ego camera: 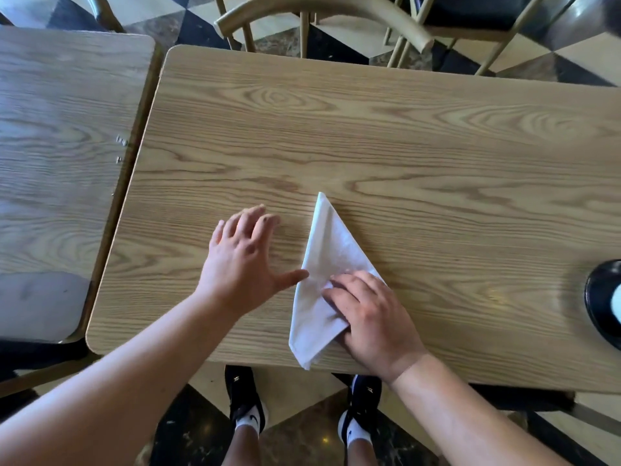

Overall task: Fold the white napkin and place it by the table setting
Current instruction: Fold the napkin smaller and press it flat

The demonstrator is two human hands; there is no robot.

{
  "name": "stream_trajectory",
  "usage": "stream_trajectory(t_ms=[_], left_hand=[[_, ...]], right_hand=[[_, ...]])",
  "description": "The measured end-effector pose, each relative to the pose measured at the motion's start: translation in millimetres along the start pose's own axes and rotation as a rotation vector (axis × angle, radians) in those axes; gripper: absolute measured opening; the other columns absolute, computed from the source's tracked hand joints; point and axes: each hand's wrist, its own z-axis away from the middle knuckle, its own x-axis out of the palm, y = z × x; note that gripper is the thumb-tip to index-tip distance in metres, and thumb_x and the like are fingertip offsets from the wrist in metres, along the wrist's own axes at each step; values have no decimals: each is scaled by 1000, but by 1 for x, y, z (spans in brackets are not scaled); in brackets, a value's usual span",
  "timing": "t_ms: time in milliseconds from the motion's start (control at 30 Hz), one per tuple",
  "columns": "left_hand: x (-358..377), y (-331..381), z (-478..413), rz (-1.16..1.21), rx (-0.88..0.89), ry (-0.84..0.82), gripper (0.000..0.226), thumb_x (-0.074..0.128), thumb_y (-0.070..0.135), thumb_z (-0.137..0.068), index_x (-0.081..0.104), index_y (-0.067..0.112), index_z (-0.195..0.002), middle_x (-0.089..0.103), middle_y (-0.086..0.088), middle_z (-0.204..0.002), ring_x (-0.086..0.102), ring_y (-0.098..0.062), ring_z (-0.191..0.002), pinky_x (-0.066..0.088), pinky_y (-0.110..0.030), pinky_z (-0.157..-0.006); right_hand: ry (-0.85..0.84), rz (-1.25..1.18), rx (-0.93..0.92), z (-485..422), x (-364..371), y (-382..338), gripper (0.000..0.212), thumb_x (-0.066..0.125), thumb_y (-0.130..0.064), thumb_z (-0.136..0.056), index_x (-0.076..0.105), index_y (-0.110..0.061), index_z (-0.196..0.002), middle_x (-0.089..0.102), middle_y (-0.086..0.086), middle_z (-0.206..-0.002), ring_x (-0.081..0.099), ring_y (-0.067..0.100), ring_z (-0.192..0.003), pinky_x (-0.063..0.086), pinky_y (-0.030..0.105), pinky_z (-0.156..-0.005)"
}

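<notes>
The white napkin (324,253) lies folded into a long pointed shape on the wooden table (403,146), its tip pointing away from me and its lower corner at the near edge. My right hand (371,319) rests on the napkin's right lower part, fingers bent and pressing the cloth down. My left hand (243,255) hovers just left of the napkin with fingers spread; its thumb tip touches the napkin's left corner. A black plate (601,302) with something white on it shows at the right edge.
A second wooden table (60,146) stands close on the left with a narrow gap between. Wooden chairs (322,15) stand beyond the far edge. My feet in black shoes (245,398) are below the near edge on a tiled floor.
</notes>
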Motion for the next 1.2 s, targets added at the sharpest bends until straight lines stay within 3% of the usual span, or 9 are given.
stream_trajectory(t_ms=[133, 233, 300, 433, 533, 600, 967, 1100, 1200], left_hand=[[5, -7, -31, -35, 111, -107, 124, 55, 102, -59, 35, 30, -158, 21, -3, -175, 13, -26, -163, 11, -63, -129], [11, -15, -40, -30, 177, -132, 125, 52, 102, -59, 34, 31, -160, 22, 0, -175, 13, -23, -163, 8, -57, -131], [17, -19, -39, -37, 200, -87, 119, 54, 96, -62, 42, 26, -158, 28, 0, -173, 17, -21, -162, 9, -54, -131], [23, -19, -37, -74, 217, -13, 100, 61, 82, -71, 49, 26, -153, 32, 1, -171, 20, -19, -162, 12, -52, -131], [22, -20, -40, -96, 227, -4, 91, 59, 80, -79, 49, 26, -152, 33, 1, -171, 21, -20, -162, 13, -53, -131], [23, -21, -41, -100, 231, 10, 87, 57, 80, -83, 51, 25, -151, 35, -1, -170, 23, -22, -161, 14, -53, -131], [27, -26, -42, -97, 239, 38, 70, 35, 70, -102, 54, 23, -151, 36, -3, -170, 25, -23, -161, 17, -55, -130], [29, -27, -41, -93, 265, 76, 79, 37, 74, -100, 49, 20, -157, 38, -5, -169, 28, -24, -160, 20, -56, -129], [30, -27, -41, -84, 263, 90, 82, 37, 75, -100, 44, 19, -160, 38, -5, -169, 30, -24, -159, 23, -57, -128]], right_hand=[[-84, -93, 29, -11, -15, 2, 30, 61, -11, -80, 75, -20, -105, 71, -2, -115, 62, 24, -113, 50, 39, -103], [-228, -234, 147, -32, -41, 1, 28, 47, -22, -80, 72, -29, -91, 70, -14, -95, 60, 14, -96, 53, 35, -84], [-291, -292, 252, -50, -55, 3, 11, 56, -34, -89, 66, -35, -82, 66, -18, -82, 58, 8, -79, 52, 36, -71], [-343, -411, 416, -81, -66, 17, 30, 67, -40, -97, 54, -39, -69, 57, -25, -62, 49, 3, -57, 35, 23, -51], [-347, -466, 491, -102, -66, 27, 28, 62, -37, -101, 56, -25, -76, 55, -16, -59, 47, 3, -56, 33, 21, -52], [-350, -466, 529, -112, -67, 31, 34, 59, -36, -103, 49, -18, -76, 47, -9, -60, 41, 9, -56, 31, 30, -54], [-421, -189, 645, -137, -51, 35, 37, 43, -40, -109, 35, -20, -78, 48, -4, -72, 44, 21, -64, 27, 38, -53], [-84, 168, 543, -133, -35, 26, 22, 67, -36, -96, 54, -18, -97, 64, 3, -89, 57, 33, -84, 43, 40, -66], [113, 195, 449, -127, -11, 29, 29, 75, -27, -87, 66, -13, -112, 66, 11, -111, 61, 39, -112, 53, 49, -93]])
